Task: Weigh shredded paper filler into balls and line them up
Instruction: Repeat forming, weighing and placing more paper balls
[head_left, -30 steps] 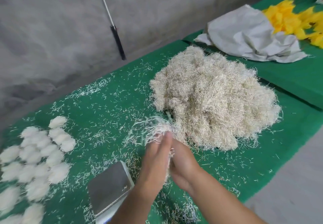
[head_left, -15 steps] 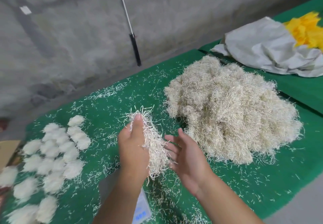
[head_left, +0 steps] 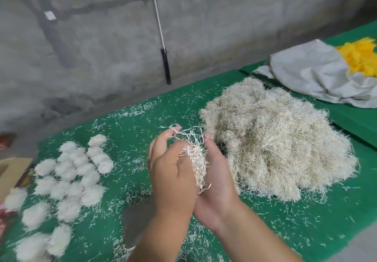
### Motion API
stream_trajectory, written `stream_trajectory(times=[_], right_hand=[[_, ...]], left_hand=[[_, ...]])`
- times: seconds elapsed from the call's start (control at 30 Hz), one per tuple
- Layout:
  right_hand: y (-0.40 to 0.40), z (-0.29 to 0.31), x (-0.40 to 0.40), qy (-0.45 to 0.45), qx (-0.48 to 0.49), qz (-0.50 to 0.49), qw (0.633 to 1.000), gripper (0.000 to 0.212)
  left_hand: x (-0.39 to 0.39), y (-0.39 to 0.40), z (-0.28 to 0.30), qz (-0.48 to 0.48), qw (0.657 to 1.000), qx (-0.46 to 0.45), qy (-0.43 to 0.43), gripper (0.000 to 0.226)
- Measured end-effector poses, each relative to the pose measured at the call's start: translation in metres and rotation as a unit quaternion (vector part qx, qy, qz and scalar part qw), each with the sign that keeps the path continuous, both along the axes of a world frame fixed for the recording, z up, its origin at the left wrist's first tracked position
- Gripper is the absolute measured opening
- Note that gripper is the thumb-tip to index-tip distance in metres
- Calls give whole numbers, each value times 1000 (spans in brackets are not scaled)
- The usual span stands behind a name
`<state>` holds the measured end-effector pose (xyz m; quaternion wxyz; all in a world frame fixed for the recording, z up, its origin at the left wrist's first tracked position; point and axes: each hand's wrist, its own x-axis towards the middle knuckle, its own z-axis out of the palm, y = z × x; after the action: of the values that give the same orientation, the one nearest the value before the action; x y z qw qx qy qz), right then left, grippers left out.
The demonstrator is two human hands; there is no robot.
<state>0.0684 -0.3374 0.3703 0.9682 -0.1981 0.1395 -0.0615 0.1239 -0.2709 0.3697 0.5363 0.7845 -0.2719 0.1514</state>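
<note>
I press a clump of shredded filler (head_left: 195, 157) between my left hand (head_left: 171, 167) and right hand (head_left: 218, 172), fingers curled round it. The big pile (head_left: 275, 145) lies just right; finished balls (head_left: 69, 180) sit left.

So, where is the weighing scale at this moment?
In the head view, the scale lies low at centre on the green table, mostly hidden under the left forearm, right of the finished balls.
</note>
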Motion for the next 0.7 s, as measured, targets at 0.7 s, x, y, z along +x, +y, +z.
stream_trajectory(times=[0.7], right_hand=[[42,53,38,7,-237,-93,967,12]], left_hand=[[-5,65,31,-78,893,-290,335,41]])
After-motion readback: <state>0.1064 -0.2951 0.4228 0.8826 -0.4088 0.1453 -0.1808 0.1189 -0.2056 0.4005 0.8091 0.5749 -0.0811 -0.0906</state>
